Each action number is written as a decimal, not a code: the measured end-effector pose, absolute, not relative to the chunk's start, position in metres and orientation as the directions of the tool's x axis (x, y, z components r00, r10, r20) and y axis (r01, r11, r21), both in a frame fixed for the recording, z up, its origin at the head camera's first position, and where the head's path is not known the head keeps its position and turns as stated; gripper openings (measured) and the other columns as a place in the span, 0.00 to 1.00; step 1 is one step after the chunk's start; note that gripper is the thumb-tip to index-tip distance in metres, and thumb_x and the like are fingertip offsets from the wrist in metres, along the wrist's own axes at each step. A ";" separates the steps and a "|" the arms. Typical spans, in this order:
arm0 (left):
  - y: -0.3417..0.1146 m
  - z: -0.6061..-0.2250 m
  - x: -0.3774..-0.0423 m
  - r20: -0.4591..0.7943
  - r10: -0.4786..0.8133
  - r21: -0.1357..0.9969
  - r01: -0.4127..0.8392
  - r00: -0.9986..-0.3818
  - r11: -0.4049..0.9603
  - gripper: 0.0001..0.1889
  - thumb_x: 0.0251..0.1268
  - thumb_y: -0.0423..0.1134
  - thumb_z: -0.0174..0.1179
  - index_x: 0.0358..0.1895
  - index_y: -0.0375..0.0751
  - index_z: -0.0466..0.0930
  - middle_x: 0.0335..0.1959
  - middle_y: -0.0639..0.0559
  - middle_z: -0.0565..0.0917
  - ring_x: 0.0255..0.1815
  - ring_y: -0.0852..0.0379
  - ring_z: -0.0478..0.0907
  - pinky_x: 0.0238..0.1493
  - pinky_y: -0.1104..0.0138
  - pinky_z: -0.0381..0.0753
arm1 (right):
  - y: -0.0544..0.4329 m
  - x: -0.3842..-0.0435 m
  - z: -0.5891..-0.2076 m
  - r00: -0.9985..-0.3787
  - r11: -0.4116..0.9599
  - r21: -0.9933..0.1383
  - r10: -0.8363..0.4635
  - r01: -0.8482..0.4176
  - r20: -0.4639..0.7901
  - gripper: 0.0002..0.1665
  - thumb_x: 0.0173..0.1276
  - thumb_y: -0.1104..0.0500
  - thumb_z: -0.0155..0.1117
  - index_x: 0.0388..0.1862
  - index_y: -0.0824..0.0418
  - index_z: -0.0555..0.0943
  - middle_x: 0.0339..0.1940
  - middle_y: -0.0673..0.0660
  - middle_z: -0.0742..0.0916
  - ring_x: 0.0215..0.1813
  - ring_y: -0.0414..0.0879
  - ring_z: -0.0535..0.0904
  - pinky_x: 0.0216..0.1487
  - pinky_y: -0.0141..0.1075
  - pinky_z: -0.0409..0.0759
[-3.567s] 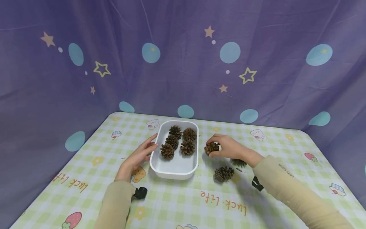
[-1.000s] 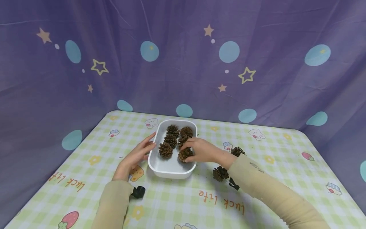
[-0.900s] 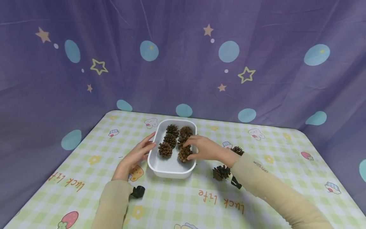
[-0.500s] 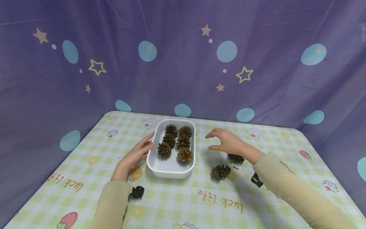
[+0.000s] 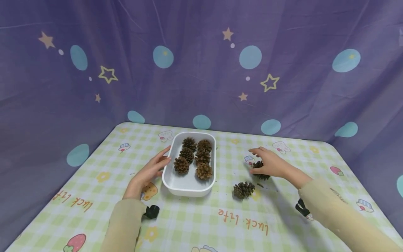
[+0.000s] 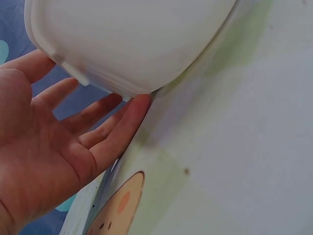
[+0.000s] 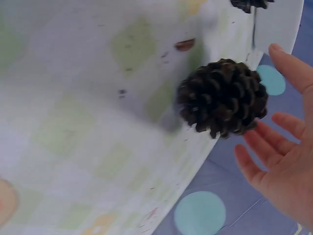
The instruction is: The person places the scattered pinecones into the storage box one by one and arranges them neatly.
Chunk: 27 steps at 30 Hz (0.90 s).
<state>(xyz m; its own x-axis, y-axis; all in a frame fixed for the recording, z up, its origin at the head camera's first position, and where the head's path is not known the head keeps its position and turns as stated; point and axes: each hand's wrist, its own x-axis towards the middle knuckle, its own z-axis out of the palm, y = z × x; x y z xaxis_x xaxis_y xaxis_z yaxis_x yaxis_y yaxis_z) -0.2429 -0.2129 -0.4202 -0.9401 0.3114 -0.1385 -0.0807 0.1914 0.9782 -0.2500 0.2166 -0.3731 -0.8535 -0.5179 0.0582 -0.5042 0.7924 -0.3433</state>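
A white plastic tub (image 5: 189, 192) stands on the table with several brown pine cones (image 5: 204, 171) inside, in two rows. My left hand (image 5: 151, 171) touches the tub's left side; the left wrist view shows its fingers (image 6: 98, 112) extended against the wall. To the right of the tub, my right hand (image 5: 273, 164) is at a pine cone (image 7: 222, 98) on the cloth, thumb and fingers spread about it without a visible grip. A second loose pine cone (image 5: 243, 190) lies nearer the front.
A checked cloth (image 5: 189, 224) with printed figures covers the table. Small brown scales, such as one fragment (image 7: 185, 45), are scattered near the loose cones. A purple curtain (image 5: 201, 87) hangs behind the table.
My right hand put a pine cone in the tub at the front of the right row, let go, and moved right to another loose cone. My left hand stays at the tub.
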 end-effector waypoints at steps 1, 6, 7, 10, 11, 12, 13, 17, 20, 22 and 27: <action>-0.213 -0.420 -0.243 -0.138 0.312 0.978 -0.080 -0.940 0.190 0.31 0.69 0.50 0.46 0.72 0.64 0.43 0.68 0.39 0.58 0.64 0.38 0.61 0.54 0.51 0.74 | 0.219 -0.249 -0.375 -0.864 0.803 -0.346 -0.502 -0.485 0.047 0.47 0.51 0.45 0.70 0.66 0.62 0.63 0.58 0.65 0.73 0.56 0.58 0.72 0.50 0.51 0.75; -0.213 -0.420 -0.244 -0.139 0.310 0.978 -0.080 -0.940 0.194 0.31 0.69 0.49 0.46 0.72 0.64 0.44 0.67 0.40 0.58 0.64 0.38 0.62 0.54 0.51 0.74 | 0.233 -0.244 -0.387 -0.898 0.836 -0.368 -0.440 -0.407 -0.007 0.56 0.49 0.42 0.71 0.69 0.64 0.56 0.60 0.68 0.70 0.58 0.61 0.70 0.51 0.53 0.73; -0.214 -0.420 -0.244 -0.141 0.310 0.977 -0.082 -0.940 0.195 0.31 0.69 0.49 0.46 0.72 0.64 0.44 0.67 0.40 0.58 0.64 0.39 0.62 0.54 0.51 0.74 | 0.235 -0.243 -0.390 -0.903 0.841 -0.373 -0.429 -0.392 -0.019 0.56 0.48 0.41 0.71 0.69 0.64 0.56 0.59 0.68 0.71 0.57 0.61 0.70 0.50 0.54 0.74; -0.214 -0.421 -0.243 -0.146 0.308 0.976 -0.086 -0.940 0.198 0.31 0.70 0.49 0.46 0.72 0.63 0.44 0.67 0.40 0.59 0.64 0.39 0.62 0.54 0.51 0.74 | 0.240 -0.241 -0.395 -0.911 0.849 -0.377 -0.412 -0.371 -0.032 0.56 0.48 0.41 0.71 0.68 0.67 0.57 0.57 0.69 0.73 0.53 0.60 0.73 0.48 0.52 0.75; -0.214 -0.421 -0.243 -0.147 0.308 0.976 -0.088 -0.940 0.197 0.31 0.69 0.49 0.46 0.72 0.63 0.44 0.67 0.40 0.58 0.64 0.39 0.62 0.54 0.51 0.74 | 0.241 -0.241 -0.397 -0.914 0.851 -0.377 -0.405 -0.365 -0.031 0.55 0.47 0.42 0.72 0.67 0.68 0.59 0.55 0.69 0.74 0.50 0.58 0.75 0.46 0.50 0.76; -0.214 -0.421 -0.243 -0.145 0.312 0.977 -0.086 -0.939 0.195 0.31 0.70 0.49 0.46 0.72 0.63 0.43 0.68 0.40 0.58 0.64 0.39 0.61 0.54 0.51 0.74 | 0.242 -0.241 -0.398 -0.916 0.852 -0.380 -0.400 -0.360 -0.030 0.55 0.47 0.42 0.72 0.66 0.68 0.60 0.53 0.68 0.75 0.48 0.57 0.76 0.45 0.49 0.77; -0.214 -0.421 -0.243 -0.146 0.311 0.977 -0.088 -0.939 0.194 0.31 0.69 0.49 0.46 0.72 0.63 0.43 0.68 0.40 0.58 0.64 0.39 0.61 0.54 0.51 0.74 | 0.243 -0.241 -0.399 -0.919 0.854 -0.383 -0.392 -0.352 -0.029 0.53 0.47 0.43 0.72 0.65 0.69 0.61 0.51 0.67 0.76 0.45 0.55 0.77 0.43 0.47 0.77; -0.214 -0.421 -0.243 -0.147 0.309 0.978 -0.091 -0.940 0.189 0.32 0.69 0.50 0.46 0.72 0.63 0.43 0.68 0.39 0.57 0.64 0.38 0.61 0.54 0.51 0.74 | 0.243 -0.241 -0.400 -0.925 0.852 -0.405 -0.378 -0.331 -0.040 0.50 0.47 0.43 0.72 0.61 0.69 0.64 0.47 0.65 0.79 0.39 0.51 0.78 0.38 0.45 0.78; -0.214 -0.421 -0.243 -0.146 0.310 0.978 -0.091 -0.939 0.187 0.32 0.69 0.50 0.46 0.72 0.63 0.43 0.68 0.40 0.57 0.64 0.38 0.61 0.54 0.51 0.74 | 0.243 -0.240 -0.402 -0.927 0.852 -0.416 -0.372 -0.319 -0.052 0.48 0.48 0.42 0.72 0.60 0.69 0.65 0.44 0.65 0.80 0.40 0.51 0.78 0.38 0.45 0.78; -0.213 -0.421 -0.243 -0.144 0.313 0.979 -0.089 -0.939 0.185 0.32 0.69 0.50 0.46 0.72 0.64 0.43 0.68 0.40 0.57 0.65 0.38 0.61 0.54 0.51 0.74 | 0.243 -0.240 -0.402 -0.930 0.854 -0.419 -0.365 -0.310 -0.056 0.48 0.47 0.42 0.72 0.59 0.69 0.65 0.43 0.63 0.80 0.40 0.52 0.79 0.38 0.44 0.78; -0.213 -0.420 -0.242 -0.138 0.313 0.979 -0.081 -0.940 0.190 0.32 0.69 0.50 0.46 0.72 0.64 0.43 0.68 0.39 0.57 0.64 0.38 0.61 0.54 0.51 0.74 | 0.244 -0.240 -0.403 -0.931 0.847 -0.430 -0.363 -0.312 -0.040 0.46 0.48 0.42 0.71 0.58 0.68 0.66 0.43 0.63 0.81 0.40 0.51 0.79 0.36 0.43 0.79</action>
<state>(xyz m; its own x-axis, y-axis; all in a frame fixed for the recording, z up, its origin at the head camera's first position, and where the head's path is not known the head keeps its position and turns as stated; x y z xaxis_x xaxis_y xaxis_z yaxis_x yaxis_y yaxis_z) -0.2417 -0.2131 -0.4205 -0.9396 0.3130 -0.1382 -0.0808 0.1896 0.9785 -0.2400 0.2438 -0.4032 -0.9310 -0.3628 -0.0402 -0.3117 0.8474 -0.4299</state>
